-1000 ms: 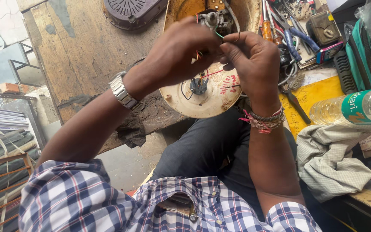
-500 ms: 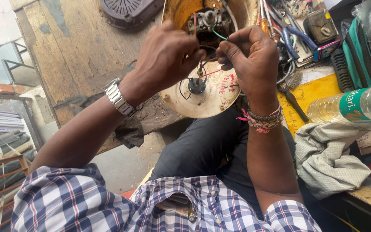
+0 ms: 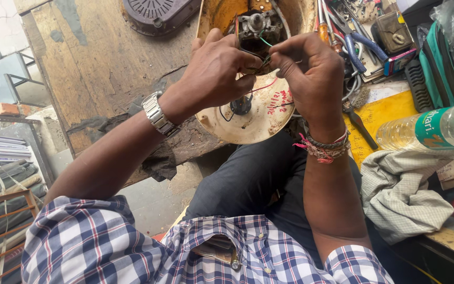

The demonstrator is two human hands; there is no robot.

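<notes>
A round cream-coloured fan motor housing (image 3: 261, 118) with red scribbles rests on the edge of a worn wooden bench (image 3: 95, 68). A small metal motor (image 3: 256, 23) sits just beyond it. My left hand (image 3: 214, 73), steel watch on the wrist, and my right hand (image 3: 308, 71), threads tied round the wrist, meet above the housing. Both pinch thin wires (image 3: 262, 59), green, red and black, between fingertips. The wire ends are hidden by my fingers.
A dark ribbed fan cover (image 3: 156, 16) lies at the bench's far side. To the right are pliers and screwdrivers (image 3: 350, 39), a plastic bottle (image 3: 432, 129) on its side and a crumpled cloth (image 3: 405, 192). Metal racks (image 3: 1, 179) stand at left.
Both hands have stayed together over the housing, shifting slightly toward the motor, with the fingers reworking their pinch on the wires.
</notes>
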